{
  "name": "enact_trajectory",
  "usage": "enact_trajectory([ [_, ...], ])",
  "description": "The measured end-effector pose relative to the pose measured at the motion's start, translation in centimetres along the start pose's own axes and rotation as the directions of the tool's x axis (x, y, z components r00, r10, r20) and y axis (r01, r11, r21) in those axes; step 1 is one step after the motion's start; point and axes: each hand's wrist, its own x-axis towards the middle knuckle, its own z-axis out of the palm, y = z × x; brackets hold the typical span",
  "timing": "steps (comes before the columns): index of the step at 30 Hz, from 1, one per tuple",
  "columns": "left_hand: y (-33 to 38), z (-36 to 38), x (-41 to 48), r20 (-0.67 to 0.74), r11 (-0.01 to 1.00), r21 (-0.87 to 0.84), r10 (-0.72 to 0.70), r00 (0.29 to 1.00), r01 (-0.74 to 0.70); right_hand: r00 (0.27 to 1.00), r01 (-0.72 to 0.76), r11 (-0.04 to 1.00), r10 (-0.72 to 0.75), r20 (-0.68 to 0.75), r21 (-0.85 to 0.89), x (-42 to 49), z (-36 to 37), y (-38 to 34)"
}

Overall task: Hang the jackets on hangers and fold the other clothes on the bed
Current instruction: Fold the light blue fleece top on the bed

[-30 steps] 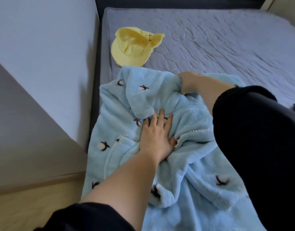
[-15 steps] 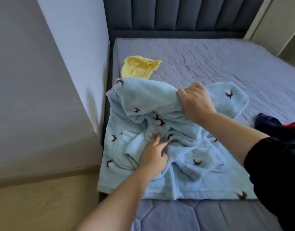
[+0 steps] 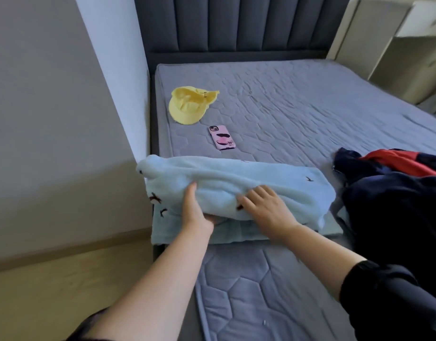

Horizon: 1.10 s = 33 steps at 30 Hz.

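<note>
My left hand [image 3: 196, 212] grips the robe [image 3: 249, 183]: the thumb lies on top of the upper fold and the fingers are tucked under it, out of sight. My right hand [image 3: 266, 210] is released, lying palm down on the same fold, fingers slightly spread and pressing on the fleece. The robe is pale blue with small dark motifs, doubled over into a long bundle. It sits on the bed [image 3: 310, 107] at the left edge, across the near part of the mattress, with a flat lower layer showing beneath the fold. Its left end slightly overhangs the edge by the wall [image 3: 52, 119]. Just right of the robe lies a heap [image 3: 394, 193] of dark navy clothing with a red part on top, unfolded; whether it touches the robe I cannot tell. Beyond the robe, a pink phone [image 3: 221, 137] lies face down, apart from it. Farther back, near the headboard [image 3: 236, 25], is a yellow cap [image 3: 187, 107].
</note>
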Motion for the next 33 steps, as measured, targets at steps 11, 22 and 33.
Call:
enact_trajectory([
  [11, 0.3, -7.0, 0.0, -0.235, 0.997, 0.075, 0.031, 0.972, -0.013, 0.719, -0.477, 0.844, 0.535, 0.443, -0.245, -7.4, 0.1, 1.6],
  [22, 1.8, -6.8, -0.1, 0.014, 0.196, 0.937, 0.807, 0.591, -0.289, 0.483, -0.623, 0.668, 0.737, 0.472, -0.406, -9.5, 2.7, 3.6],
  [33, -1.3, -0.9, 2.9, 0.529, -0.668, 0.696, 0.231, 0.817, -0.262, 0.604, -0.758, 0.652, 0.711, 0.362, -0.017, -5.0, 1.3, 3.0],
])
